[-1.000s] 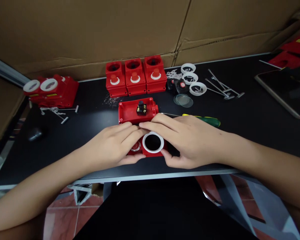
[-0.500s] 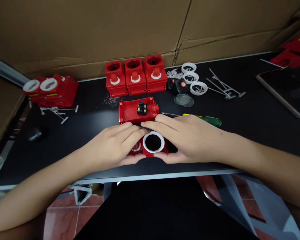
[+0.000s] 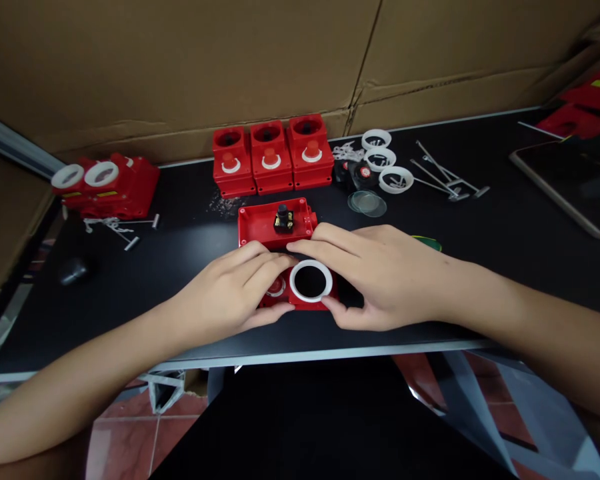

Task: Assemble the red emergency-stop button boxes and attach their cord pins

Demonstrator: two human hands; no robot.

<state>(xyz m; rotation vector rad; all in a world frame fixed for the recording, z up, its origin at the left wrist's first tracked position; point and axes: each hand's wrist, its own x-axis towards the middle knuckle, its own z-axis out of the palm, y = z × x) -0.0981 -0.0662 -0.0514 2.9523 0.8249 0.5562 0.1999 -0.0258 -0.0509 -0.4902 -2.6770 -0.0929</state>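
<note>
single head-worn view, looking forward and steeply down, close over the black tabletop (image 3: pixel 190 333)

Bare left hand (image 3: pixel 237 290) and bare right hand (image 3: pixel 387 280), slender fingers, smooth backs; forearms uncovered as far as visible. Small dark spot marks skin near right wrist (image 3: pixel 446 262). Black clothing (image 3: pixel 325 420) fills space below near edge of tabletop (image 3: pixel 330 355), plain, matte, widening toward bottom; folds and seams lost in shadow, type of garment unclear.
</note>
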